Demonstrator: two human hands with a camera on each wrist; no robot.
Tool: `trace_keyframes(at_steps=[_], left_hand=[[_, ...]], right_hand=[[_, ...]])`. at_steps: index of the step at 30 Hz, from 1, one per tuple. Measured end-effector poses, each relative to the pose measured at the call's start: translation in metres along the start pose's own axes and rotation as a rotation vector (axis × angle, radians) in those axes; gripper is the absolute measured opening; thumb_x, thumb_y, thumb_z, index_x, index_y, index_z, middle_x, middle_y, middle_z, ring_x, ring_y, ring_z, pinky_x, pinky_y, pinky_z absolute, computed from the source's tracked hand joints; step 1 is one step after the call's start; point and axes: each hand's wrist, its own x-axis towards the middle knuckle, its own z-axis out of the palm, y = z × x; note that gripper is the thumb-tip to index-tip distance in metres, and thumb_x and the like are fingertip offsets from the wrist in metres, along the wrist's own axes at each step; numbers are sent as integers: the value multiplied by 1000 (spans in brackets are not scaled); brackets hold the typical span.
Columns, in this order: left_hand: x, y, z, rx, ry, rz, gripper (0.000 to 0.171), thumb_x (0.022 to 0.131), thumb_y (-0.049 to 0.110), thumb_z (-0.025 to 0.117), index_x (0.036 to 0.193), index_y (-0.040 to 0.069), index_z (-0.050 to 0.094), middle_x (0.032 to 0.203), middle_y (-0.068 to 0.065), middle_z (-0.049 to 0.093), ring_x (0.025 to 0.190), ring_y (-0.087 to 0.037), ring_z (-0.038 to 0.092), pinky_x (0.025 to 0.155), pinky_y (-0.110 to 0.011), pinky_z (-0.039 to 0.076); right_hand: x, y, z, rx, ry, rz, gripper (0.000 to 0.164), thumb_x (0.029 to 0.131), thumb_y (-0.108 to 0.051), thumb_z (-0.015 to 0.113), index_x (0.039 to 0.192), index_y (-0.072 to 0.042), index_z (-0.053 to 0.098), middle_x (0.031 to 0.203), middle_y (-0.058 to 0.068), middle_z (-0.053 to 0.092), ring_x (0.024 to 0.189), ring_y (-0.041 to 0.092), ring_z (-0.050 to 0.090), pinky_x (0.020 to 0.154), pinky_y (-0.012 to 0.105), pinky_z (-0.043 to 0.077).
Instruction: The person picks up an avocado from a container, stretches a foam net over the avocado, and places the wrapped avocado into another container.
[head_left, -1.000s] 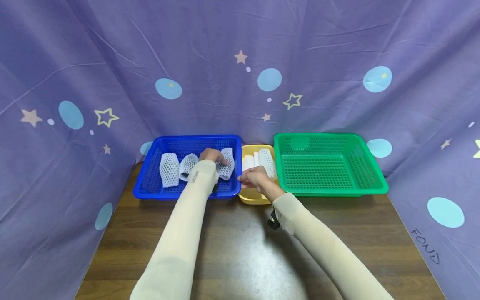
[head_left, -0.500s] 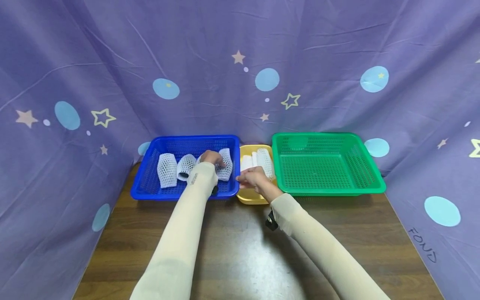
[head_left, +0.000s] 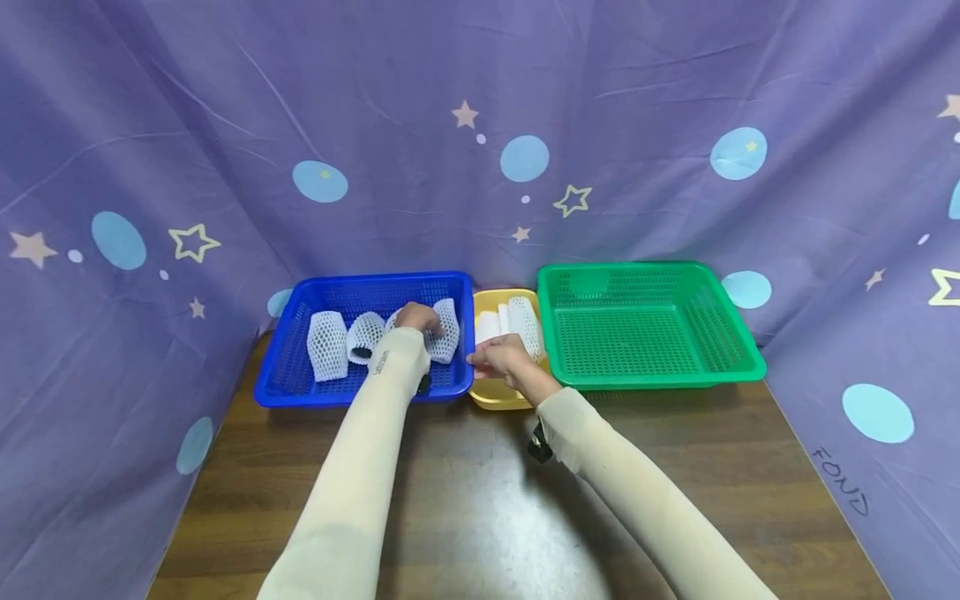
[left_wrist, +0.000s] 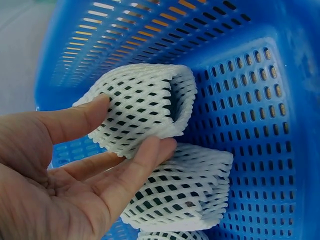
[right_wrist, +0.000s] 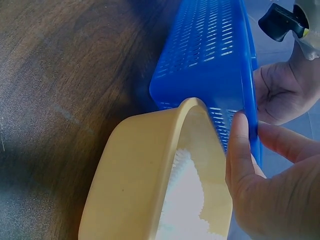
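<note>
Inside the blue basket (head_left: 264, 367) several white foam net sleeves lie in a row, with something dark showing through their mesh. My left hand (head_left: 417, 317) is over the right part of this row. Seen from the left wrist, its thumb and fingers hold the end sleeve (left_wrist: 135, 102) from either side. A neighbouring sleeve (left_wrist: 180, 187) lies just under the fingertips. My right hand (head_left: 510, 360) reaches across the yellow tub (head_left: 501, 402). In the right wrist view its thumb and finger pinch the blue basket's rim (right_wrist: 248, 95).
White folded foam nets (head_left: 525, 325) lie in the yellow tub, between the two baskets. A green basket (head_left: 652, 383) stands at the right. All three containers are on a wooden table (head_left: 465, 492), with a purple patterned curtain (head_left: 420, 208) behind and at both sides.
The head view has turned slightly right, so everything appears shifted a little left. Both hands keep their places at the foam net sleeve and the basket rim.
</note>
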Motion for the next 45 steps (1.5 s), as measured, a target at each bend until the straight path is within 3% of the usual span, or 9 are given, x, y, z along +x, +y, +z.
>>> trace_keyframes(at_steps=[4,9,16,21,26,32,35,40,45], left_hand=[[-2,2,-1,80,46,17,59,90,18,75,136,-11,53,136,-22,60,110,-28,57,104,-41,53],[-3,0,2,94,60,27,61,88,19,77,135,-10,54,138,-22,60,120,-30,58,107,-38,51],[-3,-1,8,95,76,24,56,85,24,82,128,-6,62,128,-17,66,106,-27,59,101,-39,54],[1,3,7,167,156,51,60,78,25,87,126,-3,65,126,-18,68,108,-30,65,95,-42,57],[6,0,8,142,182,60,63,75,22,89,127,-4,65,128,-21,68,112,-33,67,94,-44,59],[5,-7,9,97,195,41,59,75,18,88,125,-4,66,123,-20,69,104,-31,66,91,-43,59],[2,-4,8,107,177,58,55,79,19,84,125,-4,66,124,-20,69,102,-30,64,92,-43,59],[-11,5,0,118,60,145,52,89,27,69,129,-5,63,132,-19,65,115,-31,62,102,-43,54],[-24,14,-7,-28,-66,245,54,92,27,64,134,-7,58,145,-20,56,134,-34,53,115,-43,45]], right_hand=[[2,0,3,8,-10,-14,9,88,10,68,90,4,62,67,5,62,57,13,65,63,28,63],[4,3,2,16,-10,-23,11,88,11,68,89,3,61,67,4,63,57,12,65,62,27,63],[3,4,-3,17,-1,-7,9,87,12,68,91,6,63,67,5,63,58,13,64,76,37,64],[2,2,-5,28,-3,2,9,87,11,69,92,6,64,68,6,64,58,13,66,69,32,64],[3,3,-4,41,-2,5,10,87,12,69,89,4,62,68,6,63,57,13,65,61,28,63],[4,6,0,14,-2,14,10,88,10,69,94,6,64,67,5,63,59,13,63,80,39,64],[6,5,-1,22,0,12,10,88,11,69,94,6,63,67,4,63,59,13,64,77,37,65],[10,2,-9,32,13,14,11,88,11,68,97,7,63,66,4,63,58,11,63,61,27,63],[16,-4,-18,7,21,-2,15,89,11,67,102,10,62,66,4,62,57,12,64,58,26,61]])
